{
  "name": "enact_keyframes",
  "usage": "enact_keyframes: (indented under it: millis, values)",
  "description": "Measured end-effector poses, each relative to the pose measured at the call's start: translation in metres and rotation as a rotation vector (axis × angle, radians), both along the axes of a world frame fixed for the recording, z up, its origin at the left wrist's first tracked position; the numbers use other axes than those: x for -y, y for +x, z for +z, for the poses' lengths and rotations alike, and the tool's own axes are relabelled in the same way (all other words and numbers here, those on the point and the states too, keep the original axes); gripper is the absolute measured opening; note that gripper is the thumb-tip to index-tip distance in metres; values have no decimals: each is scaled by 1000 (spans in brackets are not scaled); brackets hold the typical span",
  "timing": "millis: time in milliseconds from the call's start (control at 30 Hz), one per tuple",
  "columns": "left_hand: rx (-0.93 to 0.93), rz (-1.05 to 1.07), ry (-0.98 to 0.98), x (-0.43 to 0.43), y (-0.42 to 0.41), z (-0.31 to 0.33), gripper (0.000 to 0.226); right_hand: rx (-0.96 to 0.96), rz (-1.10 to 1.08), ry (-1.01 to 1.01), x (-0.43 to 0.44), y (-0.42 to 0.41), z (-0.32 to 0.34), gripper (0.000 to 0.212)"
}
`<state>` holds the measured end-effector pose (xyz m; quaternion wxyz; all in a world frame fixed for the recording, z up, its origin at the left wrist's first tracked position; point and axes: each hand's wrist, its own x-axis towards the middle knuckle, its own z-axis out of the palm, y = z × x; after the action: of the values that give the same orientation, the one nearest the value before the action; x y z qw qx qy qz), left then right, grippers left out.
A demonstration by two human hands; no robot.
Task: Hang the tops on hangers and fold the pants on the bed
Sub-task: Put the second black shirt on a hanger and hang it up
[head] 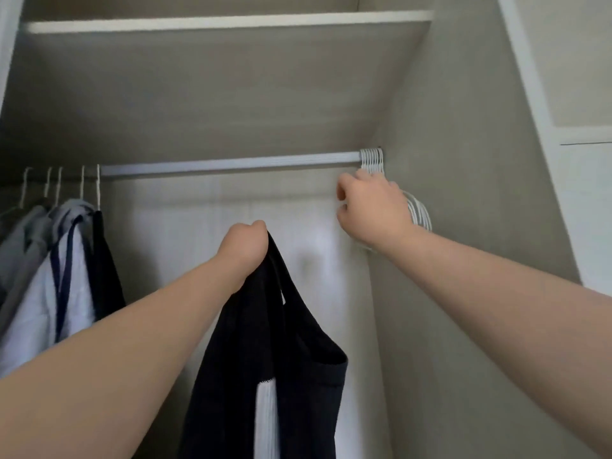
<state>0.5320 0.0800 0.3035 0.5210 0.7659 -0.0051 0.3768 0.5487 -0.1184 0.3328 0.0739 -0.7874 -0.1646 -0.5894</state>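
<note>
You're looking into a wardrobe (430, 293) with greyish-beige matte walls, a plain flat shelf (225, 21) across the top and a pale round rail (231, 162) running under it. The middle stretch of that rail is bare. Over on the left end a few garments (73, 260) hang on thin white hooks: something grey, a light blue-white piece with dark navy trim, and a dark one right beside it.

The black top (265, 359) is in your left hand (246, 246), raised in front of the back wall, below the rail and well clear of it. Your fingers are closed tight on one shoulder strap, so the rest droops straight down from your fist. It looks like soft, smooth knit, sleeveless with wide straps, and a pale ribbed strip (266, 419) shows among the folds lower down. I can't tell if that strip is part of the top.

Your right hand (371, 210) is up at the far right end of the rail, fingers curled around the bunch of white hangers (372, 159) packed against the side wall. They're thin and wiry, with hooks stacked tight on the rail and rounded shoulders poking out past your wrist. The top and the hangers aren't touching; there's a clear gap between your two hands.
</note>
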Motion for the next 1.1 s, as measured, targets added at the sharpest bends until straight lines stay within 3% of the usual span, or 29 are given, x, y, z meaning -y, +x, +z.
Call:
enact_keyframes:
  millis: [200,533,667,967,1100]
  values:
    - [18,47,91,5,16,3,22,-124,-455,-19,24,38,30,41]
    - [21,107,242,1,8,-2,27,-75,-475,-3,44,50,46,33]
    - [17,109,241,-5,1,-2,25,-47,-321,88,41,45,53,31]
    - [59,94,280,-16,-18,-12,28,-231,516,677,16,20,9,16]
    - [90,160,298,-16,-42,-18,29,-397,835,867,16,-7,-39,27]
